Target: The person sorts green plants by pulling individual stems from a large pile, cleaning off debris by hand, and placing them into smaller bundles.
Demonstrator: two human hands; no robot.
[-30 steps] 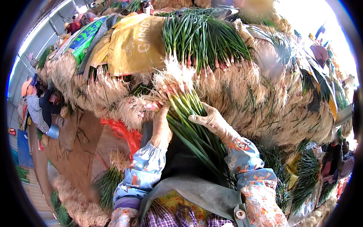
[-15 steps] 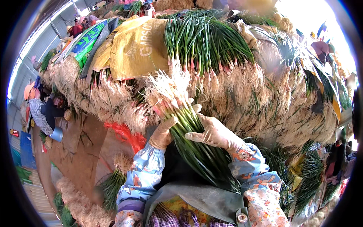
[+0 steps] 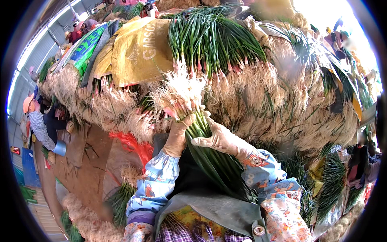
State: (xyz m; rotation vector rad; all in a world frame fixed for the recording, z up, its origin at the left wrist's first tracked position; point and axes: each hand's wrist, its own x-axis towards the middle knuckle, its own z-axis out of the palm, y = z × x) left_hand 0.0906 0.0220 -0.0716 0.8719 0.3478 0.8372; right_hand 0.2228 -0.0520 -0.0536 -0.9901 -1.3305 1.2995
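Light-blue, cartoon-print cloth oversleeves (image 3: 273,171), the left purple-banded, meet pale floral sleeves (image 3: 286,220); a smooth dark-grey apron (image 3: 215,205) with a round fastener (image 3: 258,230) overlies purple plaid cloth (image 3: 177,229).

The gloved left hand (image 3: 180,135) grips a bunch of spring onions (image 3: 198,128) just below the pale roots, which point to the far side. The right hand (image 3: 221,139) clasps the stalks from the right, its thumb across them. Green leaves trail near and right, toward a grey apron (image 3: 219,207). Beyond lies a long heap of spring onions (image 3: 258,115), partly under a yellow sack (image 3: 141,54). Red plastic sheeting (image 3: 136,146) lies left; farther left, a person (image 3: 42,125) is beside a blue bucket (image 3: 60,148).
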